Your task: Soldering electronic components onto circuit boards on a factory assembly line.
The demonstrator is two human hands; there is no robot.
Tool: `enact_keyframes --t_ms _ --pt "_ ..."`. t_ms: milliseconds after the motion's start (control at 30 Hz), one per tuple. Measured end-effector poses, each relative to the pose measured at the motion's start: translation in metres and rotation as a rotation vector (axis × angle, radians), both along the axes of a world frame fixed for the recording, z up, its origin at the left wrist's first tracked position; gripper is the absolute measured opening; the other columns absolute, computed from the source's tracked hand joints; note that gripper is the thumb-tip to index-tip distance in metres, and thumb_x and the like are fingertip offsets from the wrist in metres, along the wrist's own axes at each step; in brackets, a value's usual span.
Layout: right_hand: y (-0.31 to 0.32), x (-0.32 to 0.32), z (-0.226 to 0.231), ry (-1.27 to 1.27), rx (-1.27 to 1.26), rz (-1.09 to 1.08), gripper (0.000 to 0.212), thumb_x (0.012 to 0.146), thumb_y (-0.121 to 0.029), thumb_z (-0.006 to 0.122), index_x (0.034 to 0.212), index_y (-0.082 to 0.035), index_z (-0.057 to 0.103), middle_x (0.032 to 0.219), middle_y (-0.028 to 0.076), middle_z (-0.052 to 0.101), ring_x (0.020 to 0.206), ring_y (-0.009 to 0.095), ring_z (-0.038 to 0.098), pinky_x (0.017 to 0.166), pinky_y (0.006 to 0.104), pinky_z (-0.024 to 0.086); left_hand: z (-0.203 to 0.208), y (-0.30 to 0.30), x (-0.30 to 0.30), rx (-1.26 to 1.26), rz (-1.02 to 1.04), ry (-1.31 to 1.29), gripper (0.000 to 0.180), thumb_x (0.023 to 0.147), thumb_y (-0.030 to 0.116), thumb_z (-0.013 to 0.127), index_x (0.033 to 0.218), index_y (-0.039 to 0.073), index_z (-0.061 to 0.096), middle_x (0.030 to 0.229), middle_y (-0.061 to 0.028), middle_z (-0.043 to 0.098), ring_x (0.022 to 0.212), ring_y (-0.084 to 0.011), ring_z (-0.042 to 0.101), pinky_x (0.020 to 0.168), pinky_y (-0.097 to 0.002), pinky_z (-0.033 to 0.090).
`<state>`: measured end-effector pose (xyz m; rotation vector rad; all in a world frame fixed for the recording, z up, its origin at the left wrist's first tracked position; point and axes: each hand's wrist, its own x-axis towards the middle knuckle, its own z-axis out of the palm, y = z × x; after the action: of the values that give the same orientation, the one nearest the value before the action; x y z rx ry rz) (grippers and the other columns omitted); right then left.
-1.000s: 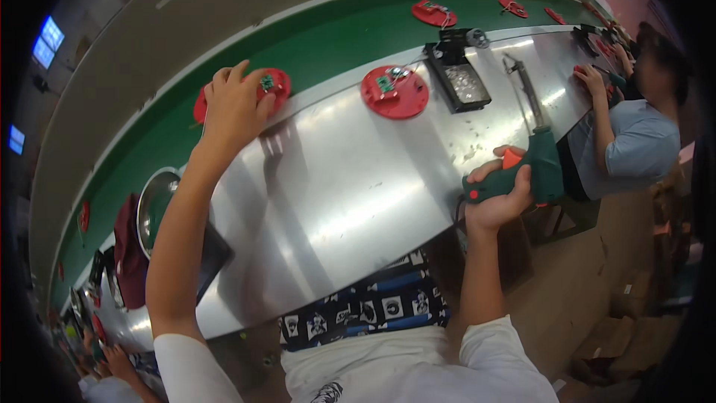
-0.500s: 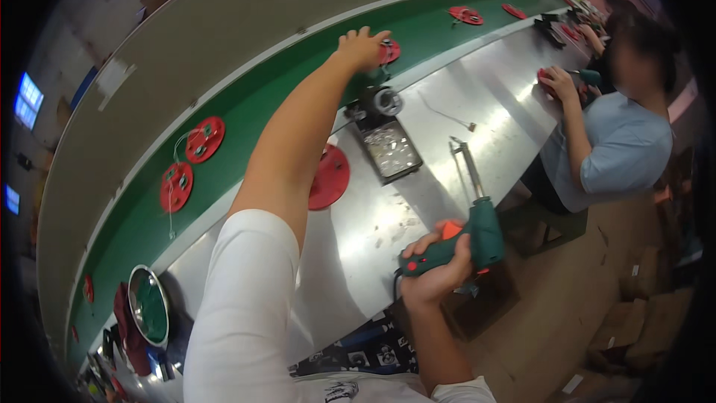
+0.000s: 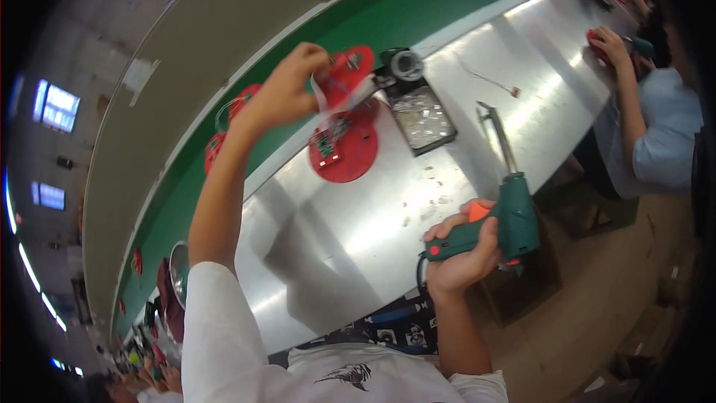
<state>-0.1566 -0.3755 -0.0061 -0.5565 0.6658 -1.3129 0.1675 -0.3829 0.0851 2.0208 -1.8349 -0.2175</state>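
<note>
My left hand (image 3: 289, 88) pinches the edge of a red disc (image 3: 349, 78) carrying small components and white wire, held tilted and slightly blurred above the worktop. Beneath it, a second red disc (image 3: 356, 163) with a small green circuit board (image 3: 326, 146) lies on the metal table. My right hand (image 3: 464, 267) is wrapped round the handle of a green soldering gun (image 3: 516, 213) with an orange trigger. Its metal tip points up and away, clear of the discs.
A black stand with a wire spool (image 3: 406, 66) and a tray (image 3: 435, 146) of silvery bits sits beyond the discs. Loose wire (image 3: 485, 77) lies on the metal table (image 3: 350, 254). Along the back runs a green belt (image 3: 335, 26) with more red discs. Another person (image 3: 664, 127) works at right.
My left hand has lifted a red disc off the green belt and brought it nearer, above the disc on the table. My right hand keeps the soldering gun. The view has shifted.
</note>
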Motion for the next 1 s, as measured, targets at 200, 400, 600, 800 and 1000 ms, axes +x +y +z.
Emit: enact_keyframes --t_ms 200,400,600,800,1000 --pt "0.001 -0.007 0.003 0.055 0.030 -0.027 0.036 0.103 -0.037 0.042 0.110 -0.002 0.052 0.095 0.009 0.053 0.057 0.014 0.050 0.046 0.0302 0.045 -0.017 0.076 -0.064 -0.067 -0.064 -0.135 0.050 0.069 -0.005 0.061 0.117 0.010 0.067 0.127 -0.0188 0.059 0.112 -0.0365 0.058 0.097 -0.0430 0.047" --pt "0.005 -0.006 0.006 0.043 0.077 0.023 0.038 0.102 -0.039 0.045 0.102 -0.002 0.053 0.068 0.005 0.050 0.056 0.014 0.048 0.048 0.0301 0.043 -0.045 0.146 0.054 -0.033 1.096 -0.500 0.053 0.080 0.036 0.072 0.124 0.008 0.063 0.124 -0.0189 0.064 0.117 -0.0394 0.057 0.096 -0.0485 0.048" --pt "0.004 -0.008 0.001 0.030 0.021 0.023 0.036 0.100 -0.036 0.048 0.100 0.000 0.054 0.070 0.007 0.052 0.053 0.016 0.051 0.046 0.0312 0.046 -0.079 0.222 0.122 0.052 1.083 -0.016 0.049 0.080 0.037 0.078 0.114 0.004 0.067 0.106 -0.0150 0.072 0.097 -0.0271 0.070 0.085 -0.0418 0.055" --pt "0.005 -0.008 -0.001 0.094 -0.026 0.053 0.039 0.100 -0.039 0.050 0.095 -0.001 0.056 0.061 0.006 0.050 0.053 0.017 0.049 0.049 0.0313 0.044 -0.034 0.258 0.017 -0.178 0.755 0.308 0.024 0.078 0.010 0.081 0.094 -0.002 0.068 0.078 -0.0112 0.070 0.063 -0.0162 0.070 0.054 -0.0287 0.056" --pt "0.003 -0.015 -0.007 0.158 -0.074 0.116 0.041 0.102 -0.042 0.044 0.096 -0.005 0.059 0.063 0.004 0.051 0.055 0.017 0.049 0.054 0.0301 0.044 -0.050 0.319 -0.075 -0.118 0.319 0.050 0.025 0.077 0.014 0.080 0.094 0.004 0.066 0.107 -0.0150 0.064 0.102 -0.0320 0.061 0.090 -0.0401 0.049"
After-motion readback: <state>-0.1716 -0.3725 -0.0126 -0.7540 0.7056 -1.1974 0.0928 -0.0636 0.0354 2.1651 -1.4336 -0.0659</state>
